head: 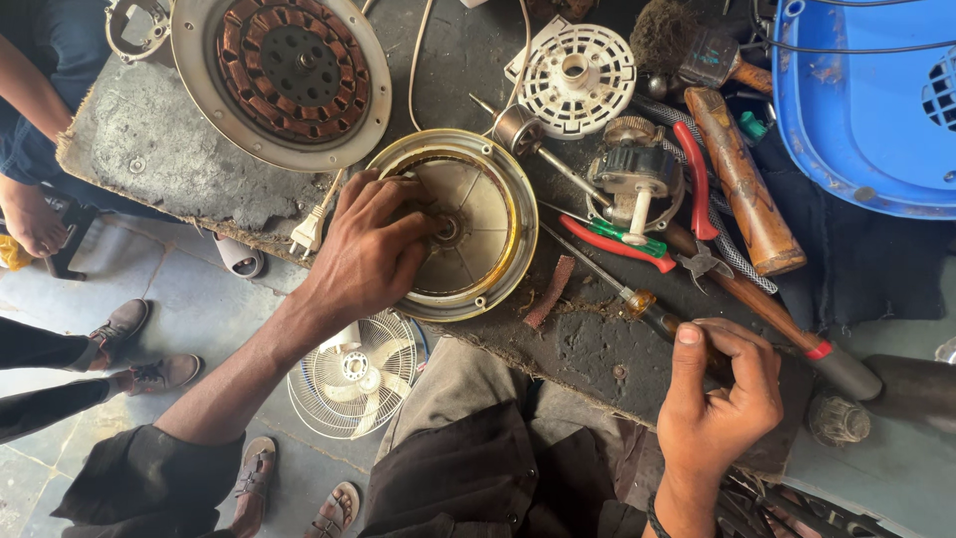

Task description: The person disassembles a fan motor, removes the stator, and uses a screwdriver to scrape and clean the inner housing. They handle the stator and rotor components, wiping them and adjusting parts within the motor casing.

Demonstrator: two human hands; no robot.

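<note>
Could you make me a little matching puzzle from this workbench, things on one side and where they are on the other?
Things:
1. left hand
2. right hand
3. blue plastic tub
4. small table fan

Places:
a. far right corner of the bench
b. on the floor under the bench edge
c. resting in the round metal motor cover
d. closed around the screwdriver handle

Pairs: 1-c, 2-d, 3-a, 4-b

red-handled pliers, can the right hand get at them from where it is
Probably yes: the red-handled pliers lie uncovered on the bench just beyond the right hand, but that hand already grips a screwdriver.
</note>
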